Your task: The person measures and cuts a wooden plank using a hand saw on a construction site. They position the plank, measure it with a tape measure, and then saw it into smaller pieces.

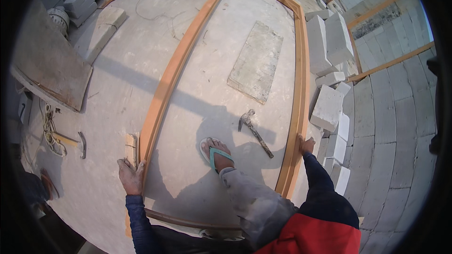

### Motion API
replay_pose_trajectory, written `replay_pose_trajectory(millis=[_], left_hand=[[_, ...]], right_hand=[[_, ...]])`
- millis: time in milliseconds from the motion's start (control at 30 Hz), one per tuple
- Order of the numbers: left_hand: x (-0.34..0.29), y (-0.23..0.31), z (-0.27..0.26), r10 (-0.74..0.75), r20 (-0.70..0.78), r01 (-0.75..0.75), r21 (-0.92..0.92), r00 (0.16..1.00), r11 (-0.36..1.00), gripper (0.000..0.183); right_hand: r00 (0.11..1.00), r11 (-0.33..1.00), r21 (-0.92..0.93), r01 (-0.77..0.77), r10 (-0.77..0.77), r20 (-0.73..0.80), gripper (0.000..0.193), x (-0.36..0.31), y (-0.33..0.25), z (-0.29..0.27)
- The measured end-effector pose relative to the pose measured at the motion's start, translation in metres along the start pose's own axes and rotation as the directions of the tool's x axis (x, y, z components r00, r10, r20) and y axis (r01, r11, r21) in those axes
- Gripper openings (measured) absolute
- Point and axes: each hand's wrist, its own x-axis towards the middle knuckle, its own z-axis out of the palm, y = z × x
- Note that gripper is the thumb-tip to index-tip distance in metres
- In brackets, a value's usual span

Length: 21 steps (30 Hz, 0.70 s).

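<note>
A long rectangular wooden door frame (162, 89) lies on the concrete floor around my sandalled foot. My left hand (131, 177) is at its near left side, closed with fingers and thumb about the near end of a short wooden block (131, 148). That block sits against the outer side of the frame. My right hand (306, 145) grips the frame's right side, fingers over the rail; its palm side is hidden. Inside the frame, a claw hammer (254, 132) lies right of my foot, its head pointing away. Beyond it rests a flat, worn grey slab (256, 62).
White blocks (327, 107) are piled along the block wall (386, 108) at the right. To the left lie a second hammer (70, 142), a coil of cord (51, 129) and a leaning board (52, 63). Another person's foot (48, 184) shows at the left edge.
</note>
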Motion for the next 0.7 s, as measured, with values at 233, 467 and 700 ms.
replay_pose_trajectory(millis=[233,467,700], left_hand=[[0.007,0.002,0.020,-0.068,-0.029,0.071,0.099,0.997,0.993,0.053],[0.012,-0.008,0.023,-0.252,0.022,0.242,0.202,0.968,0.949,0.054],[0.036,0.059,-0.013,-0.233,0.173,0.142,0.420,0.957,0.896,0.051]], right_hand=[[0.993,0.984,0.158,0.080,-0.093,0.073,0.078,0.012,0.047,0.045],[0.937,0.982,0.130,0.136,-0.170,0.305,0.075,-0.013,0.008,-0.012],[0.858,0.992,0.119,0.047,-0.101,0.503,0.064,-0.002,-0.011,-0.031]])
